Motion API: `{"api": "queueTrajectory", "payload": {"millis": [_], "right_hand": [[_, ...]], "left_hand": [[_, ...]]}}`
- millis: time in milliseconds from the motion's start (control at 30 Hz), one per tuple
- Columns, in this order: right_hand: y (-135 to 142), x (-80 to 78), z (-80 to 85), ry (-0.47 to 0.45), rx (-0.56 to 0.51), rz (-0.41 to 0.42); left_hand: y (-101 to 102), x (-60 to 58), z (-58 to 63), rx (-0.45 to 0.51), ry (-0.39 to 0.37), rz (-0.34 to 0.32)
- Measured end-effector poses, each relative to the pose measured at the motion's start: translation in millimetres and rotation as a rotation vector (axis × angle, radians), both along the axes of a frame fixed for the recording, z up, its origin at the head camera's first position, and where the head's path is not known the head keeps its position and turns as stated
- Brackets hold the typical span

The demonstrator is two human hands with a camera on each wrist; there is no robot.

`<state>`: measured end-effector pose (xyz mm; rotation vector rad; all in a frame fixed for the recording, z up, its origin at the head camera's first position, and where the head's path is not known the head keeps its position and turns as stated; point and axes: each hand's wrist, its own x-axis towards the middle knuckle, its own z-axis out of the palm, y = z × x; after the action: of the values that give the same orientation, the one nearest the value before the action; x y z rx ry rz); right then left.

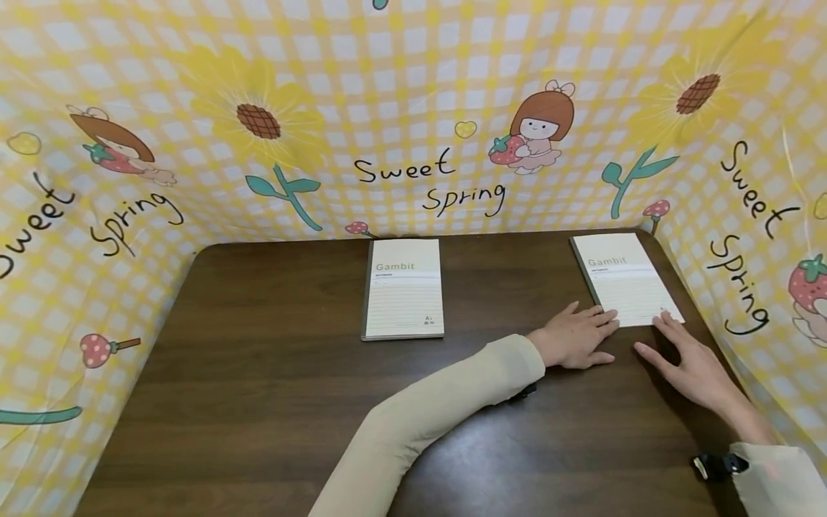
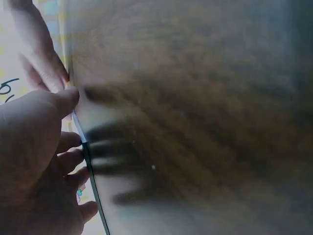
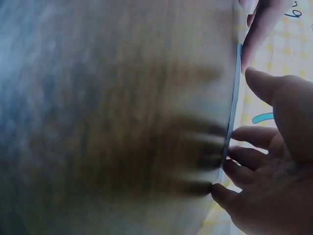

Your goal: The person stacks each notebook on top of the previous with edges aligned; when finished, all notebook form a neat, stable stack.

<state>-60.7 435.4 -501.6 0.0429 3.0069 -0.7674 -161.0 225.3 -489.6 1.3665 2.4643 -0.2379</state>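
A white notebook (image 1: pixel 623 280) marked "Gambit" lies at the table's far right corner, its dark spine on the left. My left hand (image 1: pixel 577 339) reaches over to its near left corner, fingertips touching the cover there. On the near right corner, the extended fingers of my right hand (image 1: pixel 696 368) touch the same notebook. Both thumbs point toward each other, apart, just off the near edge. In the left wrist view, the left hand's fingers (image 2: pixel 71 160) line the notebook's thin edge (image 2: pixel 95 191). The right wrist view shows the right hand (image 3: pixel 288 147) with its fingertips at that notebook's edge.
A second "Gambit" notebook (image 1: pixel 404 298) lies upright to the view near the far middle of the dark wooden table (image 1: pixel 258 373). Yellow checked cloth (image 1: pixel 400 93) rises behind the table and along both sides, close to the right hand.
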Motion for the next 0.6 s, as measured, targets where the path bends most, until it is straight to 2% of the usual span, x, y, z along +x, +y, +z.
{"api": "queueTrajectory", "payload": {"millis": [100,300,500,600], "right_hand": [[-0.3,-0.4,2.1,-0.028,0.018,0.03],[-8.0,0.9,4.2,0.009,0.061,0.072],[-23.6,5.5,5.2,0.06,0.085,0.111],[-33.3,6.8,7.3,0.038,0.077,0.128]], "left_hand": [[0.0,-0.7,1.6,0.009,0.004,-0.006],[-8.5,0.9,4.2,0.024,0.054,-0.039],[-31.6,1.6,9.0,0.034,0.047,-0.079],[-46.7,3.2,10.9,0.026,0.061,-0.097]]}}
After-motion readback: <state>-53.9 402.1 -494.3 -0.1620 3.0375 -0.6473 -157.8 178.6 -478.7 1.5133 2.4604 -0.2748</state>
